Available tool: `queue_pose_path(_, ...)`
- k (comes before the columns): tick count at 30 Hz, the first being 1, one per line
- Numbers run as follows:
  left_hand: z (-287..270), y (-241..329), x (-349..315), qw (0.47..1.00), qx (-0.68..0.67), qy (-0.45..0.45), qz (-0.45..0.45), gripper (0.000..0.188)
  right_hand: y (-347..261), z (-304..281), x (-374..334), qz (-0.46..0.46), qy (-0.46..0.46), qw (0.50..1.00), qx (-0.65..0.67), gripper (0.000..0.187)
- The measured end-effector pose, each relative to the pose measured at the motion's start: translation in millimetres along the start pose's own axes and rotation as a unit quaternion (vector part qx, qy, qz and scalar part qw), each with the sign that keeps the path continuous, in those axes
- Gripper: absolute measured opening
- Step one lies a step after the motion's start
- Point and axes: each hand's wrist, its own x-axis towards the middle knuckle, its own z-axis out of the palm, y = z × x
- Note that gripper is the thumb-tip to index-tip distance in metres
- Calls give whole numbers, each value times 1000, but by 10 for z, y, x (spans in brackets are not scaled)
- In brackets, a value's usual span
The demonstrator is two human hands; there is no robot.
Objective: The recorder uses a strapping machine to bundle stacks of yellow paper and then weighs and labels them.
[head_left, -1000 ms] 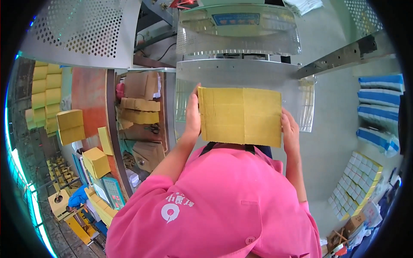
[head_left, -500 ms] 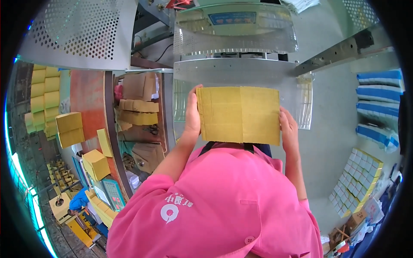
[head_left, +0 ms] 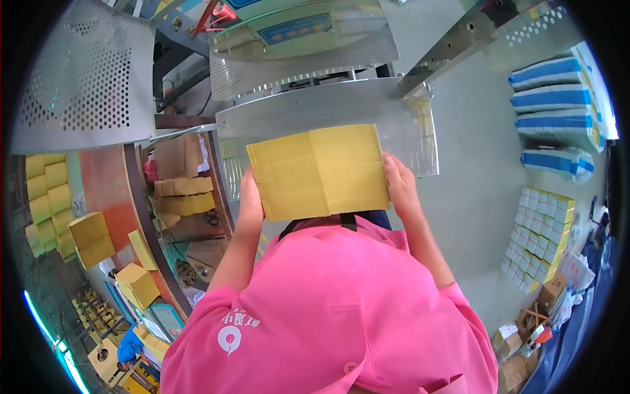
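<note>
A yellow cardboard box (head_left: 320, 172) is held up level in front of my chest, its broad top face toward me with a seam across the middle. My left hand (head_left: 250, 197) presses against its left end, and my right hand (head_left: 400, 182) grips the right end. Fingers on both hands are partly hidden behind the box. Just beyond it lies a metal machine table (head_left: 275, 115), which the box partly covers from sight; a gap between the two cannot be judged.
A perforated metal panel (head_left: 82, 79) stands at the far left and a steel beam (head_left: 453, 46) slants in at the far right. To the left, a red bench (head_left: 102, 174) has yellow boxes near it. Blue-white bundles (head_left: 551, 98) and a stack of small boxes (head_left: 538, 236) sit at right.
The view has turned and shifted, so the surroundings sit differently in it. The box now appears further left and slightly tilted, still between both hands.
</note>
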Motion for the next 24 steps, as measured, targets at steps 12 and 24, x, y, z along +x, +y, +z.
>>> queue_pose_path(12,192,-180,124,986,-120,-9,119,38,-368,-20,340,-95,-84,992,-26,35)
queue_pose_path(24,208,-837,301,971,0,-47,235,43,-186,-212,886,-116,-68,953,271,29)
